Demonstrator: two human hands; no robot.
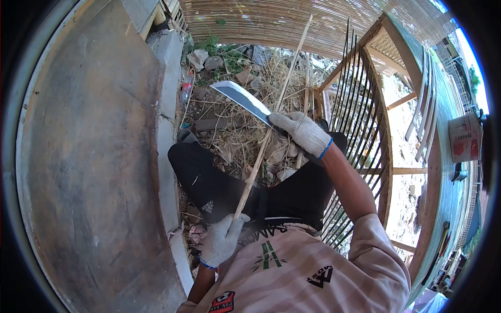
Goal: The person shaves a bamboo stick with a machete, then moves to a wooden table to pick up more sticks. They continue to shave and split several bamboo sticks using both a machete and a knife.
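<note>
A long, pale bamboo strip (253,175) runs diagonally away from my lap toward the reed screen. My left hand (222,242), in a white knit glove with a blue cuff, is closed around its near end, close to my waist. In my right hand (303,135), gloved the same way, is a machete (241,100) whose curved blade points to the upper left. The blade's base crosses the strip right by my right fingers. The machete's handle is mostly hidden in my grip. My legs in black trousers (209,169) are spread below.
A large brown board (91,156) stands along the left, beside a concrete ledge (169,130). Straw and rubble (224,133) cover the ground. A wooden frame with dark rods (360,104) rises at the right. Behind is a reed screen (250,23); a plastic bottle (186,92) lies by the ledge.
</note>
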